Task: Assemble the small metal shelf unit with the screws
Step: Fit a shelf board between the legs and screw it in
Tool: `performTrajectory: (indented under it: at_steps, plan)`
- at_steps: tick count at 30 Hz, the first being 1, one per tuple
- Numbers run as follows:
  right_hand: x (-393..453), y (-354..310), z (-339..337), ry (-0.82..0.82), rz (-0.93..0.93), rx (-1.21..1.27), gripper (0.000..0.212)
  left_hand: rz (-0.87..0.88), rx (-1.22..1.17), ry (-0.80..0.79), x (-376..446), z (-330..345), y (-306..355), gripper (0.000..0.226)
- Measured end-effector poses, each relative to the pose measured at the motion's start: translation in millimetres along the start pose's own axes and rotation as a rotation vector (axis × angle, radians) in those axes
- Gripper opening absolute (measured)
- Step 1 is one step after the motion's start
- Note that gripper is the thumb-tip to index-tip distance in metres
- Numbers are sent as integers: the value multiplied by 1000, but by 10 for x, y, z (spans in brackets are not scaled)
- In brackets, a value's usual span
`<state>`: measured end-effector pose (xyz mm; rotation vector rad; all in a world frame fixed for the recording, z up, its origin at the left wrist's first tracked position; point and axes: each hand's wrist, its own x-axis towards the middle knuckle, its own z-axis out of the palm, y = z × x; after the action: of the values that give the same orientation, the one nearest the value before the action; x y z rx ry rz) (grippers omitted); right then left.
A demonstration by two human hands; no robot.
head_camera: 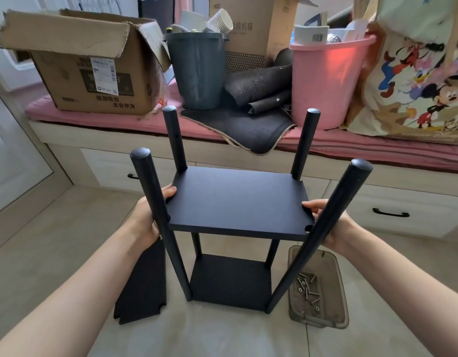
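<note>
1. The left hand point(148, 215) grips the left short edge of a black shelf board point(238, 204), thumb on top, its other fingers hidden beneath the board.
2. The right hand point(330, 222) holds the opposite short edge the same way, thumb curled over the top near the right front corner.
3. The board lies flat and level between four black round posts point(155, 210), its long axis running left to right across the view; notched corners meet the posts.
4. The posts stand upright on the floor point(222, 336), long axes vertical, capped tops pointing up toward the camera.
5. A lower shelf board point(230, 282) sits at the foot of the posts, resting on the pale tiled floor.
6. A spare black board point(143, 282) with notched corners lies on the floor just left of the unit.
7. A clear plastic tray point(333, 266) holding loose screws point(307, 289) sits on the floor just right of the unit.
8. Behind, a pink cushioned bench carries a cardboard box point(76, 65), a grey bucket point(197, 70) and a pink bucket point(328, 81).
</note>
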<state>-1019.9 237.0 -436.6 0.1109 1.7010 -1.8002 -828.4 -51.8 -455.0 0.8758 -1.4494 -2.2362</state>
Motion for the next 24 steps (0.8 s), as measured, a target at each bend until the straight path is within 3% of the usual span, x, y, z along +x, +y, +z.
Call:
performTrajectory:
  at_steps: [4, 17, 24]
  plan:
    - [50, 86, -9, 5, 57, -8, 23, -12, 3, 17, 20, -14, -95, 35]
    - [136, 185, 1, 15, 67, -26, 20, 1, -23, 84, 81, -30, -225, 39]
    - [160, 178, -47, -11, 107, -50, 21, 47, 34, -26, 104, -110, -255, 36]
